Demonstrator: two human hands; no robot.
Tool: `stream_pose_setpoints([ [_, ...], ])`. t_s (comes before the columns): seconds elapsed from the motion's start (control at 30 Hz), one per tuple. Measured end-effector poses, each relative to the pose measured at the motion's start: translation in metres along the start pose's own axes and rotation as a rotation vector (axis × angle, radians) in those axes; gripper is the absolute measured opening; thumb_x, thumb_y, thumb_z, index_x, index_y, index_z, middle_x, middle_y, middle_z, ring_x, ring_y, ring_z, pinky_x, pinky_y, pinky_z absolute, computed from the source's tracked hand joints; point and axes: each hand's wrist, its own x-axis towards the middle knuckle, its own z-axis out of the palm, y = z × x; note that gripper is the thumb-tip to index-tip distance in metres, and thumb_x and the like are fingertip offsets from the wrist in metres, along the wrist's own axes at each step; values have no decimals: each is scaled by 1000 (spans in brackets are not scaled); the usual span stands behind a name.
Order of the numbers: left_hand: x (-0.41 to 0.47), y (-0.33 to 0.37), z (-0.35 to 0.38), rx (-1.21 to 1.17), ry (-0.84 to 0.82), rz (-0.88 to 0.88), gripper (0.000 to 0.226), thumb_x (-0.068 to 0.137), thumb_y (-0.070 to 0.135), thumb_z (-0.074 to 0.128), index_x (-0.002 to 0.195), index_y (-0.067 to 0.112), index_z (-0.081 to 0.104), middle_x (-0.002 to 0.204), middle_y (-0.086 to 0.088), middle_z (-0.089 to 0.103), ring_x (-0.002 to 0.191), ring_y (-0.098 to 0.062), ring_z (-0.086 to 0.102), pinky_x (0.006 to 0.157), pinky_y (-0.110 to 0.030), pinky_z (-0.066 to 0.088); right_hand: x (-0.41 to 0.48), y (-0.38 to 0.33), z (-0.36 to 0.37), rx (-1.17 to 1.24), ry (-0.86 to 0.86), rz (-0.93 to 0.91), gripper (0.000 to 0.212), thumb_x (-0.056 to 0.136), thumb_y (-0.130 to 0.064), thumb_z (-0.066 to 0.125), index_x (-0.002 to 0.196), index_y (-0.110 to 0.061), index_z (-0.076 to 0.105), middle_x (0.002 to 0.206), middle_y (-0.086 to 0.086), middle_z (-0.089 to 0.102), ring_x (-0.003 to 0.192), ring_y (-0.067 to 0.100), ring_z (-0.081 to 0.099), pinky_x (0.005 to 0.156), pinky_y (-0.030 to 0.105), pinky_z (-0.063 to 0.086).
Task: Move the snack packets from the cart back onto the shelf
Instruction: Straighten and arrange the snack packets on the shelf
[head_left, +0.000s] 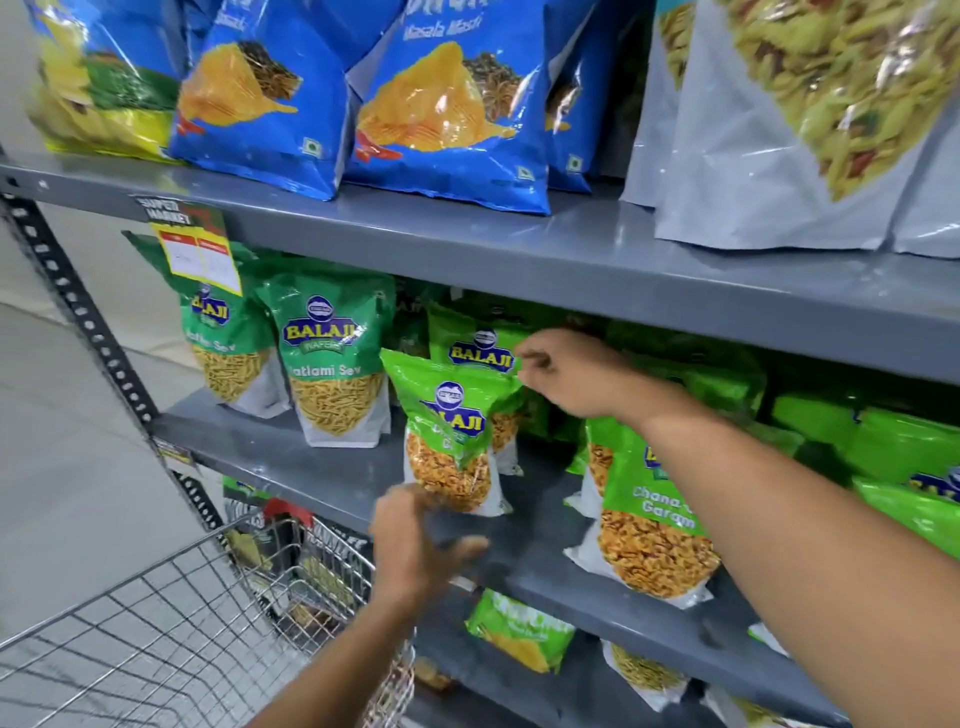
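Note:
A light green Balaji snack packet (449, 431) stands on the middle grey shelf (337, 467), tilted a little. My right hand (571, 374) pinches its top right corner between thumb and fingers. My left hand (415, 540) is blurred just below the packet's bottom edge, fingers apart, holding nothing. Another light green packet (480, 345) stands right behind it. The wire cart (171, 623) is at the lower left; I see no packets in the part of its basket that shows.
Dark green sev packets (332, 358) stand to the left on the same shelf, and a Chana packet (649, 519) with more green packets to the right. Blue chip bags (447, 104) and grey pouches (779, 130) fill the upper shelf. More packets (519, 629) lie on the lower shelf.

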Motion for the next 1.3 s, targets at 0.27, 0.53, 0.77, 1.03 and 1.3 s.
stream_pose_setpoints([
  [0.27,81,-54,-24,145,-418,-54,62,46,55,80,99,31,57,94,1,68,92,-24,59,71,-37,52,29,-14,13,-102,-71,112,17,85,-21,61,96,-12,70,110,7,71,102,22,63,99,36,44],
  [0.53,102,-73,-12,255,-458,180,52,56,64,67,97,32,65,89,3,73,83,-20,62,63,-31,50,38,-12,8,-29,-100,184,15,91,-22,48,99,-20,60,111,5,67,101,23,60,93,36,46],
  [0.77,125,-68,-12,275,-585,298,58,57,61,71,105,30,67,110,5,69,99,-19,61,79,-32,51,67,-68,31,-103,-116,65,41,84,-39,59,111,-8,62,112,12,68,100,28,64,86,33,50],
  [1.03,126,-63,-15,319,-689,241,58,68,55,71,120,32,60,136,1,50,123,-28,39,102,-37,35,85,-74,46,-51,18,209,12,88,-33,51,90,-26,60,102,0,69,84,20,62,76,30,48],
  [1.3,126,-65,-16,333,-728,238,58,71,57,67,122,31,58,141,5,44,128,-28,34,105,-40,35,49,-48,-1,-216,-324,250,58,77,-36,70,124,-8,52,117,10,60,105,23,57,94,36,46],
])
